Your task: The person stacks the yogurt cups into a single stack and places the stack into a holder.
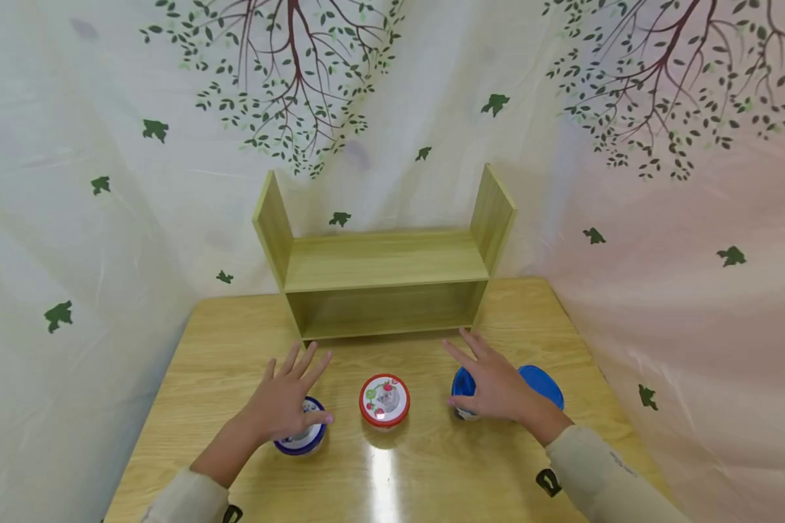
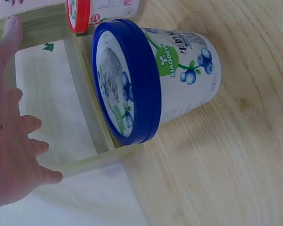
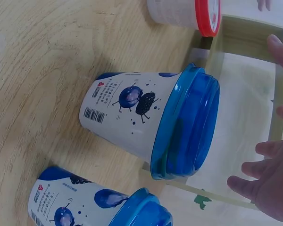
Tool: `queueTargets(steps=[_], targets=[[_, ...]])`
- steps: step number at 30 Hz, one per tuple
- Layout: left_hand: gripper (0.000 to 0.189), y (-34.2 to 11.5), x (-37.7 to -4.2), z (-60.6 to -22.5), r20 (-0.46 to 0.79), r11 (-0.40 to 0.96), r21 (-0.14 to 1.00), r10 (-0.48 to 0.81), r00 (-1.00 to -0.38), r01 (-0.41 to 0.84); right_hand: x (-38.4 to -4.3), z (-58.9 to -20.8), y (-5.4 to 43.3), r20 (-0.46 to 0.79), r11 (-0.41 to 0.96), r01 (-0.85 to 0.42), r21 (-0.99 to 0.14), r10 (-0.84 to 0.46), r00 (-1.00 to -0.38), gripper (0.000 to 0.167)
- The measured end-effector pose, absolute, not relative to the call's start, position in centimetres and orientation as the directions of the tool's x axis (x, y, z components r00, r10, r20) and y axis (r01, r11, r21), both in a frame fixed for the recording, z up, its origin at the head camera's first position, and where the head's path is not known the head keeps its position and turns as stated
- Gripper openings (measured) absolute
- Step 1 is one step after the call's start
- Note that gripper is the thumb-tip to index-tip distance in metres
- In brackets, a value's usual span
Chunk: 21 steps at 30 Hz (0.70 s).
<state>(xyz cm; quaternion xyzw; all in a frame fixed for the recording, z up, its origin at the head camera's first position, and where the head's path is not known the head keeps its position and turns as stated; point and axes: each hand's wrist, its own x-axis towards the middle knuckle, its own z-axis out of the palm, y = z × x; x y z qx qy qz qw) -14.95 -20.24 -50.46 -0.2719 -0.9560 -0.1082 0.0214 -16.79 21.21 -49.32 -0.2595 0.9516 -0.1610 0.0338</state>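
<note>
My left hand is spread with straight fingers above a tub with a dark blue lid. In the left wrist view this white tub carries blueberry pictures, and a gap separates it from the hand. A red-lidded tub stands between my hands. On the other side, my right hand, fingers apart, is over a tub with a clear blue lid, partly hiding it in the head view. Farther right is a similar blue-lidded tub, partly covered by that hand and wrist. Neither hand holds anything.
A pale wooden two-level shelf with upright side panels stands at the back of the wooden table. Behind and beside the table hangs a white curtain printed with branches and green leaves.
</note>
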Motion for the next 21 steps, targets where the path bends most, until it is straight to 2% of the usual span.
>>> queueTargets(steps=[5, 9, 12, 17, 21], targets=[[0.100, -20.7, -14.5, -51.3, 0.107, 0.841, 0.244, 0.471, -0.875, 0.483, -16.6, -49.0, 20.7, 0.033, 0.806, -0.465, -0.366, -0.488, -0.872, 0.102], [0.100, -21.3, -14.2, -52.2, 0.131, 0.847, 0.324, 0.401, -0.907, 0.421, -16.5, -48.9, 19.6, 0.082, 0.768, -0.452, -0.454, -0.469, -0.879, 0.103], [0.099, -21.8, -13.7, -52.8, 0.142, 0.813, 0.456, 0.336, -0.931, 0.363, -16.2, -49.3, 18.3, 0.122, 0.716, -0.438, -0.544, -0.448, -0.886, 0.103], [0.101, -22.9, -12.2, -54.4, 0.126, 0.633, 0.742, 0.190, -0.974, 0.220, -15.1, -50.3, 15.7, 0.119, 0.593, -0.314, -0.741, -0.345, -0.931, 0.099], [0.113, -23.2, -10.6, -56.3, 0.125, 0.498, 0.856, 0.057, -0.991, 0.137, -14.1, -51.1, 13.4, 0.080, 0.485, -0.200, -0.851, -0.256, -0.963, 0.095]])
